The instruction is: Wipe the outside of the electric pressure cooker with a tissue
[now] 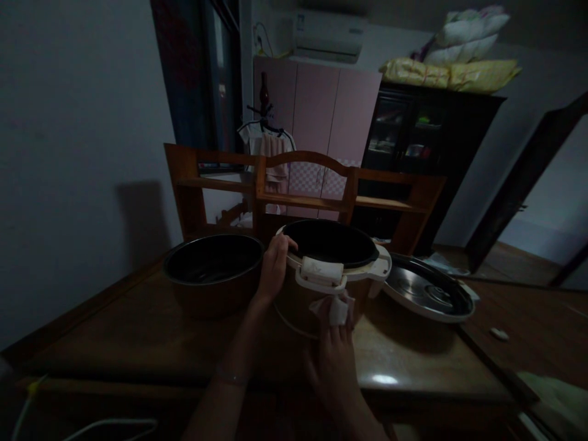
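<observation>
A pressure cooker body (294, 306) with a white rim and a white front handle (322, 271) stands upright on the wooden table, its dark inside showing from above. My left hand (274, 263) grips the cooker's rim at its left side, fingers bent over the edge. Below the handle, my right hand (334, 346) presses a crumpled white cloth or tissue (339, 310) against the cooker's outer wall. To the left sits a dark inner pot (214, 288). At the right lies the cooker lid (427, 294), its metal underside facing up.
A wooden table (399, 361) carries all these things, with a low wooden shelf rack (303, 199) along its back. The wall (82, 153) rises at the left. Beyond stand pink wardrobes (316, 110) and a dark cabinet (427, 141). A small white object (499, 334) lies at the right.
</observation>
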`<state>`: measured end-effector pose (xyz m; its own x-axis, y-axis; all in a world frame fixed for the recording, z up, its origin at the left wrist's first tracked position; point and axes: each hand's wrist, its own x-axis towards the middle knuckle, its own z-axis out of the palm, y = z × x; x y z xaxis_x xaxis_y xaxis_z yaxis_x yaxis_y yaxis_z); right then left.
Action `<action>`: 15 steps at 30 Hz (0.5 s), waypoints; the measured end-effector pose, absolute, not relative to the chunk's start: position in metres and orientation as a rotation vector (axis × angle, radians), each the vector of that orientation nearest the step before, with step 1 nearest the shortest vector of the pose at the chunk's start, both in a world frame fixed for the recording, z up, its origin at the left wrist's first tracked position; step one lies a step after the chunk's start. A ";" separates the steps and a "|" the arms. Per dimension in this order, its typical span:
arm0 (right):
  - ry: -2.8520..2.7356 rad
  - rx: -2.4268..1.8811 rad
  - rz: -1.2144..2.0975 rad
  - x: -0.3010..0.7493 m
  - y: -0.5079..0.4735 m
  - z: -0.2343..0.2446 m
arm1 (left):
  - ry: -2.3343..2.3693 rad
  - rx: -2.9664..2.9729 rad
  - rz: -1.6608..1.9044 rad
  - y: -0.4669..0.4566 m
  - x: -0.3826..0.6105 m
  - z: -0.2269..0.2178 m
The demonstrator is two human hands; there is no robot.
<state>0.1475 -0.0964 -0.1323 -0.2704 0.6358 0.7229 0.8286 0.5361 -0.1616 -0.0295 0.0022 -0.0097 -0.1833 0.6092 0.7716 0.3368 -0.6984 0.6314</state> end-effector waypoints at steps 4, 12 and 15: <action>-2.232 -1.039 -0.396 0.142 -0.095 -0.126 | 1.079 1.885 1.963 0.002 -0.033 -0.009; -2.384 -0.780 -0.521 0.117 -0.070 -0.084 | 1.089 1.924 1.900 -0.001 -0.036 -0.004; -2.418 -0.712 -0.561 0.105 -0.062 -0.091 | 1.110 1.944 1.854 -0.002 -0.039 -0.002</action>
<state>0.1049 -0.0624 -0.0915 -0.7074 0.3617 0.6072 0.5922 0.7723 0.2298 -0.0385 -0.0020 -0.0015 -0.0900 0.6523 0.7526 0.3556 -0.6848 0.6361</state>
